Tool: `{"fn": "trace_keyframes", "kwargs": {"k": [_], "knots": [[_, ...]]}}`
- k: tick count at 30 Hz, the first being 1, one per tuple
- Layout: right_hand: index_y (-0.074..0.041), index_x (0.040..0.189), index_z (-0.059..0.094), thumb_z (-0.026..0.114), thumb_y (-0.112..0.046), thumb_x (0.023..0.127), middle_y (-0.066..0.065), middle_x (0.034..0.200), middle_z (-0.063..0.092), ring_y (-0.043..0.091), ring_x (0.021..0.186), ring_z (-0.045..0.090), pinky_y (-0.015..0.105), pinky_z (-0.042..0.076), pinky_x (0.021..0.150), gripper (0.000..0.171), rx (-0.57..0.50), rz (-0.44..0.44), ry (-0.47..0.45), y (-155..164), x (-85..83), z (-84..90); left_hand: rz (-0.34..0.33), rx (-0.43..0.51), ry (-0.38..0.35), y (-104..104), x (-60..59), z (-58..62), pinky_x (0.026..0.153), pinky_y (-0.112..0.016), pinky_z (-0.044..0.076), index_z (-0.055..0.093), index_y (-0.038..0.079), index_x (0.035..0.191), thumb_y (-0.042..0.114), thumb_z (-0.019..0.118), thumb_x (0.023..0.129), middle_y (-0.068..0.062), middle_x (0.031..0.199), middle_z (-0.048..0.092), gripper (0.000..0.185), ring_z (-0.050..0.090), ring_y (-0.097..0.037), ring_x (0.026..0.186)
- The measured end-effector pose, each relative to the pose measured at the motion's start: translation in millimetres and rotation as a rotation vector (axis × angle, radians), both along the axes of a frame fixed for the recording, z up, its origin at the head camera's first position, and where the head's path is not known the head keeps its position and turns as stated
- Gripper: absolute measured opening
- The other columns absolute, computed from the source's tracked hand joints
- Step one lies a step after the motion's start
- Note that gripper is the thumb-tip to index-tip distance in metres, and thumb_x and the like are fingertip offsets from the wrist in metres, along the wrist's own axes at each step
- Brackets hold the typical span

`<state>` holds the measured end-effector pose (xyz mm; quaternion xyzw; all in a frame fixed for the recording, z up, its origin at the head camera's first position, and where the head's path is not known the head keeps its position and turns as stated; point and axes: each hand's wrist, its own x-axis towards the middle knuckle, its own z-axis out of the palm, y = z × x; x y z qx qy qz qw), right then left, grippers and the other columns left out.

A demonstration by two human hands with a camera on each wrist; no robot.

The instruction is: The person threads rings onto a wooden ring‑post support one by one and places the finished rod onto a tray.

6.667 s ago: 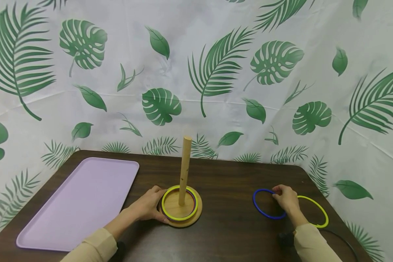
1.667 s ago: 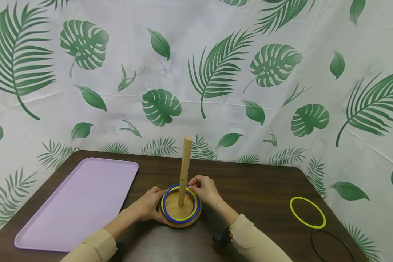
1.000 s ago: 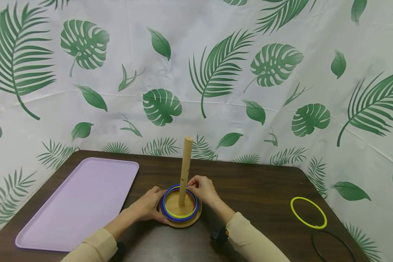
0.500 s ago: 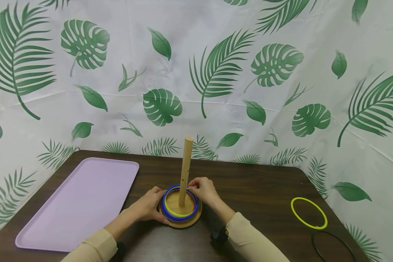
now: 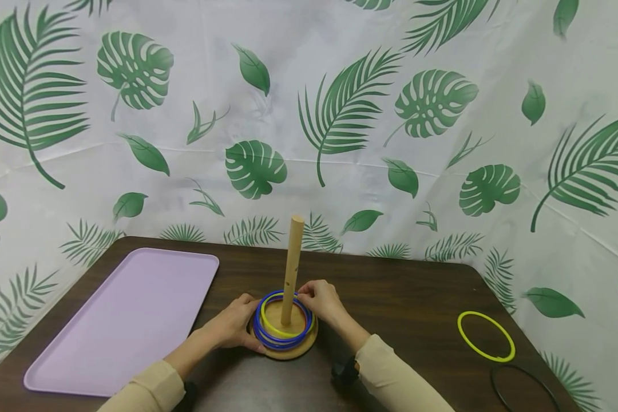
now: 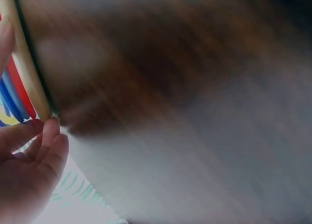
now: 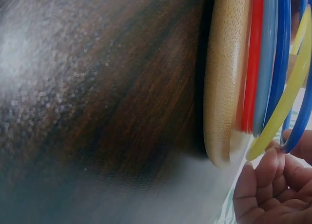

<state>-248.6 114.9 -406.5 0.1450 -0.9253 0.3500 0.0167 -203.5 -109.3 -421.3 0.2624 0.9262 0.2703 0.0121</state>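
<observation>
A wooden post (image 5: 293, 257) stands upright on a round base (image 5: 311, 342) mid-table. My left hand (image 5: 232, 326) holds the base from its left side; in the left wrist view its fingertips are at the base's edge. Around the post lie a red ring (image 7: 253, 63), a grey-blue ring (image 7: 267, 63) and a blue ring (image 7: 281, 58). Above them a yellow ring (image 7: 282, 114) tilts away from the stack. My right hand (image 5: 321, 301) pinches the top blue ring (image 7: 303, 124) between thumb and fingers at the far right side, with the post inside it. The yellow ring's edge is right at those fingertips.
A lilac tray (image 5: 129, 320) lies at the left of the dark wooden table (image 5: 386, 297). Another yellow ring (image 5: 500, 359) is near the right edge, with a thin black loop (image 5: 530, 372) in front of it. A leaf-printed cloth (image 5: 340, 194) hangs behind.
My right hand has brought the blue ring from the table's right side over the post. Just now the rings under its fingers shift and spread slightly. The left hand stays on the base.
</observation>
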Motion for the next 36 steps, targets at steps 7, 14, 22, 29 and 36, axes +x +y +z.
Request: {"fn": "trace_keyframes", "kwargs": {"k": [7, 14, 22, 29, 36], "knots": [[-0.004, 0.085, 0.073, 0.067, -0.011, 0.083, 0.002, 0.072, 0.066, 0.009, 0.064, 0.052, 0.024, 0.045, 0.058, 0.01, 0.025, 0.003, -0.013, 0.8, 0.4, -1.1, 0.0, 0.002, -0.001, 0.0, 0.2, -0.1, 0.089, -0.049, 0.045, 0.053, -0.008, 0.124, 0.038, 0.09, 0.054, -0.015, 0.109, 0.052, 0.091, 0.052, -0.034, 0.104], [-0.002, 0.086, 0.073, 0.066, -0.011, 0.082, 0.003, 0.072, 0.066, 0.009, 0.064, 0.052, 0.024, 0.045, 0.058, 0.011, 0.063, 0.01, -0.036, 1.4, 0.9, 1.6, -0.006, 0.004, 0.01, -0.1, 0.9, -0.3, 0.089, -0.049, 0.045, 0.054, -0.007, 0.124, 0.038, 0.09, 0.054, -0.015, 0.109, 0.053, 0.091, 0.052, -0.034, 0.104], [-0.003, 0.083, 0.072, 0.068, -0.013, 0.081, 0.0, 0.068, 0.063, 0.007, 0.06, 0.049, 0.021, 0.042, 0.053, 0.012, 0.06, 0.006, -0.063, 2.7, -0.6, 0.7, -0.013, 0.005, 0.022, -0.8, 1.4, -0.7, 0.088, -0.049, 0.046, 0.054, -0.006, 0.123, 0.038, 0.09, 0.054, -0.014, 0.108, 0.053, 0.089, 0.052, -0.033, 0.103], [-0.003, 0.081, 0.072, 0.069, -0.013, 0.08, -0.001, 0.066, 0.063, 0.007, 0.058, 0.048, 0.02, 0.041, 0.052, 0.011, 0.039, 0.001, -0.075, 3.4, -0.4, 1.7, -0.012, 0.004, 0.027, -0.4, 1.3, -0.6, 0.087, -0.049, 0.046, 0.055, -0.007, 0.122, 0.038, 0.09, 0.054, -0.014, 0.108, 0.053, 0.089, 0.053, -0.032, 0.102], [-0.003, 0.08, 0.071, 0.07, -0.013, 0.08, -0.002, 0.065, 0.061, 0.007, 0.058, 0.048, 0.02, 0.041, 0.051, 0.01, 0.0, -0.019, -0.09, 4.3, -1.3, 1.8, -0.003, 0.001, 0.027, -0.2, 0.1, -0.7, 0.088, -0.048, 0.046, 0.054, -0.008, 0.122, 0.04, 0.09, 0.054, -0.014, 0.108, 0.053, 0.091, 0.052, -0.032, 0.102]]}}
